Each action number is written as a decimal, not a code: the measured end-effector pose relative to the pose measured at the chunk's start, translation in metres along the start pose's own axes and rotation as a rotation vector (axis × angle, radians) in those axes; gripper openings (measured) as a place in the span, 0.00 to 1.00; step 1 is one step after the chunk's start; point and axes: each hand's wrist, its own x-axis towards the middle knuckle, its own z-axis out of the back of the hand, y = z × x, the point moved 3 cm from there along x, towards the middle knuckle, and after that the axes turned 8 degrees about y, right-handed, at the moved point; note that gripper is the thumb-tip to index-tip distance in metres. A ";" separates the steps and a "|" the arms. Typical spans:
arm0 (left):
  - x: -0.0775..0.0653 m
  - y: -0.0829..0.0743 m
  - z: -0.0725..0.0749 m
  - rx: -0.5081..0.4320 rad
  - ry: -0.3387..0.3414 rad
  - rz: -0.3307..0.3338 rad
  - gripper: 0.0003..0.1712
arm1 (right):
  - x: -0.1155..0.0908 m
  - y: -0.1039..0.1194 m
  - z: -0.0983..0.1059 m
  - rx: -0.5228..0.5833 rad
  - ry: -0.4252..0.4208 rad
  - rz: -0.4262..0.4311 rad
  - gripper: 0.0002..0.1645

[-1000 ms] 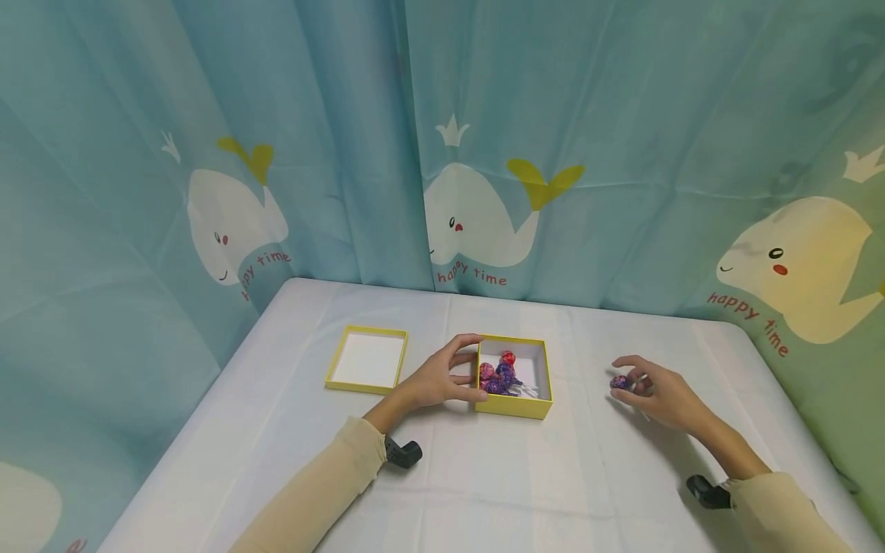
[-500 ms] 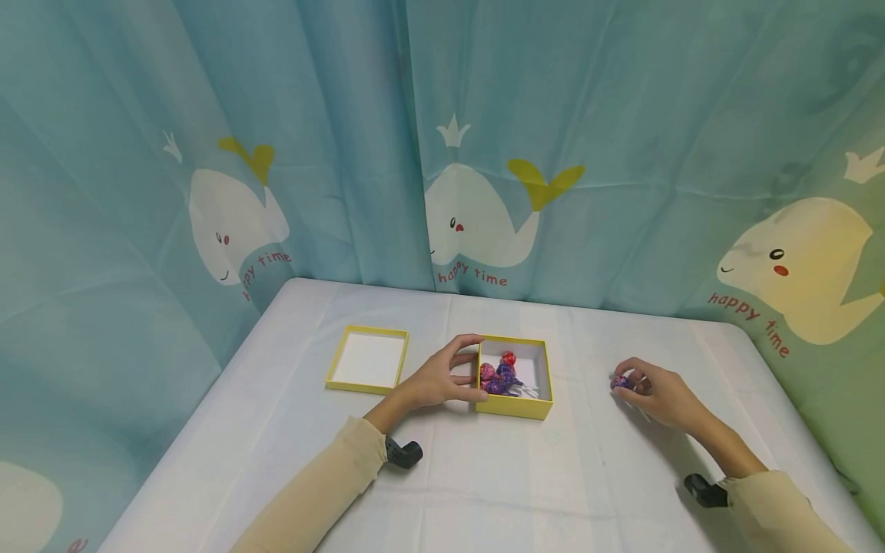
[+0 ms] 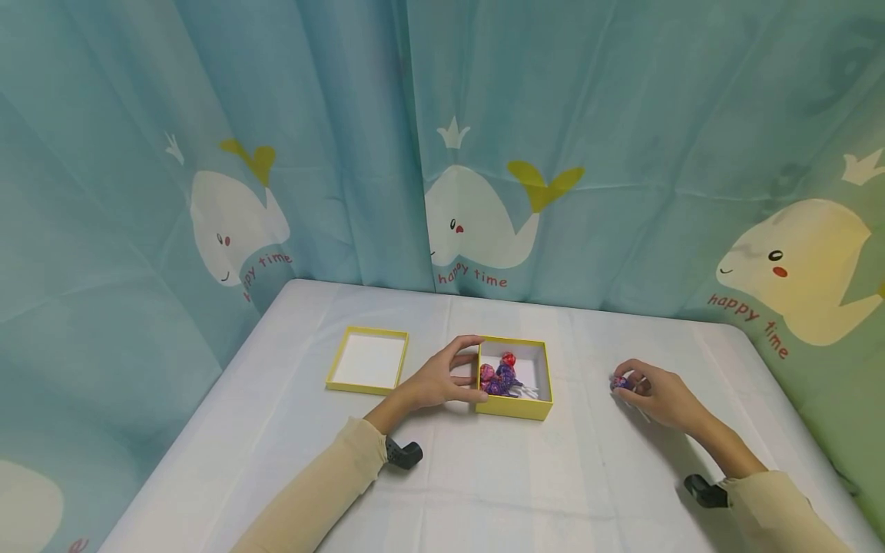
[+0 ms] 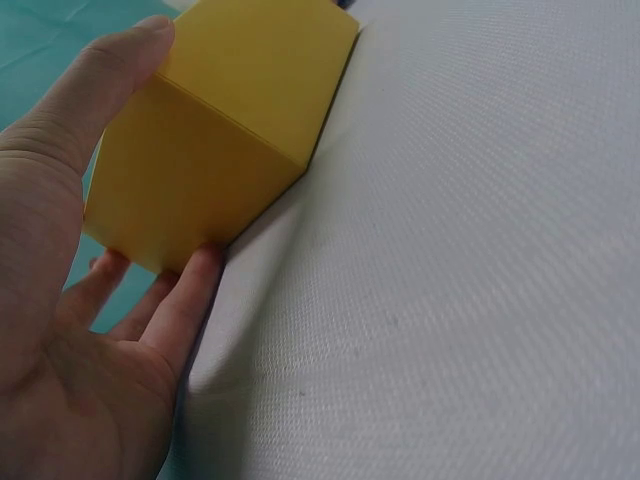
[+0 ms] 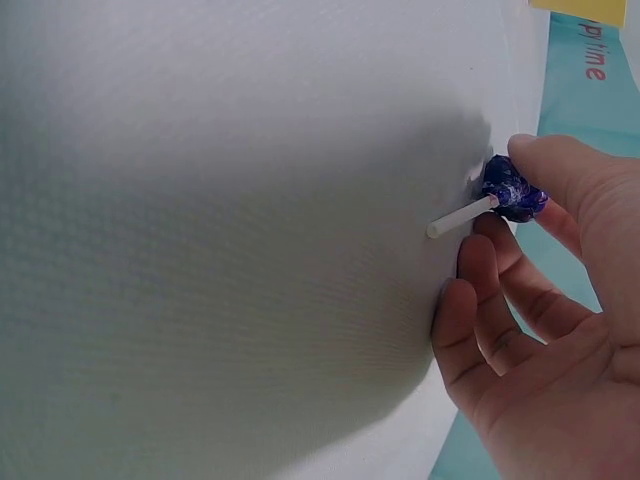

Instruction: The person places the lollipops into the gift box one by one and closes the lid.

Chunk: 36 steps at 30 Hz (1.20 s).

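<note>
My left hand (image 3: 437, 378) holds the left side of an open yellow box (image 3: 513, 411), thumb at the front corner and index finger at the back corner. Inside the box lie several wrapped lollipops (image 3: 507, 370), red, pink and purple, their white sticks pointing right. In the left wrist view the thumb presses one face of the box (image 4: 200, 170) while other fingertips touch its side. To the right, my right hand (image 3: 660, 395) pinches a purple-wrapped lollipop (image 5: 512, 188) between thumb and index finger, close over the table. Its white stick (image 5: 462, 216) points back toward the wrist.
A shallow lid with yellow edges (image 3: 369, 359) lies white inside up, left of the box. A white cloth covers the table (image 3: 498, 484). Behind it hangs a blue-green curtain (image 3: 359, 192) with whale prints.
The right thumb and index finger have come together on the purple lollipop, which was loosely between them a second ago. The left hand and the box have stayed in place.
</note>
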 end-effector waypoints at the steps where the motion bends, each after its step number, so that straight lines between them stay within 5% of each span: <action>1: 0.000 0.000 0.000 0.002 0.000 -0.001 0.55 | 0.000 0.000 0.000 -0.004 0.001 0.000 0.13; 22: -0.001 0.004 0.001 0.034 -0.013 0.010 0.54 | 0.023 0.031 0.025 -0.012 0.313 0.130 0.13; 36: 0.000 0.002 0.001 0.044 -0.016 0.011 0.54 | 0.049 0.083 0.053 -0.005 0.343 0.218 0.14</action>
